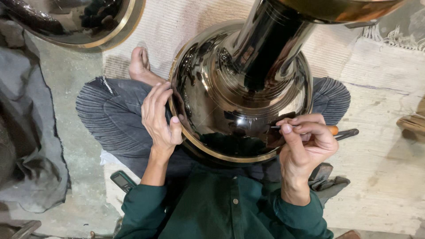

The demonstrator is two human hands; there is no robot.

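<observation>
A large glossy black metal vessel [239, 88] with a brass rim and a tall neck rests across my lap. My left hand [160, 117] lies flat against its left side, fingers together, steadying it. My right hand [305, 144] is closed around a thin engraving tool [310, 128] with an orange handle; the metal tip touches the vessel's dark surface near its lower right rim. Fine scratched lines show on the glossy surface near the tip.
A second dark, brass-rimmed vessel [75, 22] stands at the top left. A small dark phone [122, 180] lies on the floor by my left elbow. Grey cloth [31, 132] is heaped at the left, and a woven mat [380, 155] covers the floor at right.
</observation>
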